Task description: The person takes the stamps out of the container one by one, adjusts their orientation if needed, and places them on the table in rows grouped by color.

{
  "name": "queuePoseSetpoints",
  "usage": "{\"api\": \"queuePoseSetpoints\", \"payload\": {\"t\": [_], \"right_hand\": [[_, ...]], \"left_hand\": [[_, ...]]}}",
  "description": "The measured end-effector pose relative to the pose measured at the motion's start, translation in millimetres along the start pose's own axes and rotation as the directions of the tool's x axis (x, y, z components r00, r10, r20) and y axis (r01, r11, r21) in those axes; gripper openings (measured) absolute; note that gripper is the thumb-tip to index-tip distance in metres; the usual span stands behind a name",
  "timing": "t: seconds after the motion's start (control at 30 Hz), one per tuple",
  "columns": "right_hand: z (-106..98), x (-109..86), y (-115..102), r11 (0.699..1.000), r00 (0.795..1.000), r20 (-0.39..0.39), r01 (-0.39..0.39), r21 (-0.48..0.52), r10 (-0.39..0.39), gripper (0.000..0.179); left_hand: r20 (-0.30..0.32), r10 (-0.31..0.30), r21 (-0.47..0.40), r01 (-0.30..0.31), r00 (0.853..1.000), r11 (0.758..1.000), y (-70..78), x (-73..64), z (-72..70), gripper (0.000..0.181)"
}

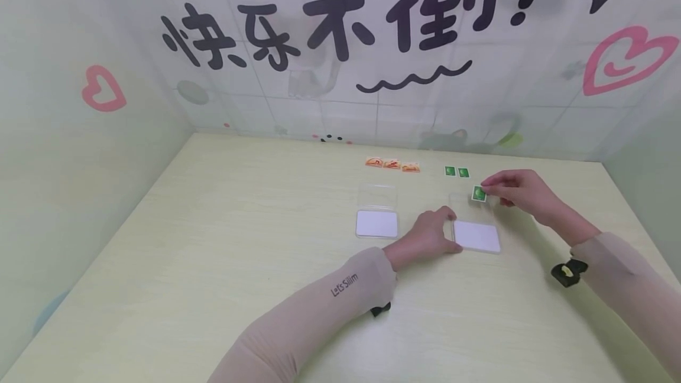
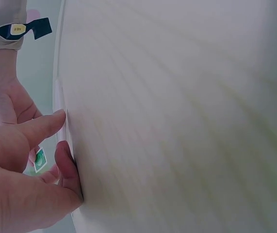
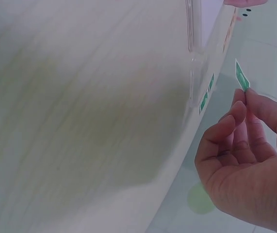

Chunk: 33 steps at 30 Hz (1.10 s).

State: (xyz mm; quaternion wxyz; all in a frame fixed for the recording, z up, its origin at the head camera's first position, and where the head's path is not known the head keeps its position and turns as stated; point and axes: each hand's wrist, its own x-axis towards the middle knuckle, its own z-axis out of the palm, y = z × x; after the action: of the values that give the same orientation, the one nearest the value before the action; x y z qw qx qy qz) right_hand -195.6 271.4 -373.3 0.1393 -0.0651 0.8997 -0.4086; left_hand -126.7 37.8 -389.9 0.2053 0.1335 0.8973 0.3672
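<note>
My right hand point(image 1: 524, 195) pinches a small green stamp-like card point(image 1: 479, 193) by its edge, between thumb and index finger. The card is raised over the clear lid of an opened plastic case point(image 1: 476, 237) with a white inside. At that case's left side, my left hand point(image 1: 428, 234) spans it, thumb at the near corner and fingers at the far one. In the right wrist view the green card point(image 3: 242, 76) stands tilted above the fingertips. The left wrist view shows the left thumb and fingers close to the tabletop, with the case mostly hidden.
Two more green cards point(image 1: 457, 172) lie behind the right case. Three orange picture cards point(image 1: 392, 164) form a row to their left. A second opened clear case point(image 1: 376, 224), also white inside, sits left of the left hand. Printed walls point(image 1: 340, 117) border the table point(image 1: 213, 241).
</note>
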Motion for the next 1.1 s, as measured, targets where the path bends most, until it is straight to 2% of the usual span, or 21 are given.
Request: {"api": "queuePoseSetpoints", "payload": {"t": [1.1], "right_hand": [[1.1,19.1,-5.4,0.999,1.000,0.002,0.011,0.038,-0.011,0.040]], "left_hand": [[-0.001,0.009,0.008,-0.009,1.000,1.000,-1.5,2.5,1.3,0.058]]}}
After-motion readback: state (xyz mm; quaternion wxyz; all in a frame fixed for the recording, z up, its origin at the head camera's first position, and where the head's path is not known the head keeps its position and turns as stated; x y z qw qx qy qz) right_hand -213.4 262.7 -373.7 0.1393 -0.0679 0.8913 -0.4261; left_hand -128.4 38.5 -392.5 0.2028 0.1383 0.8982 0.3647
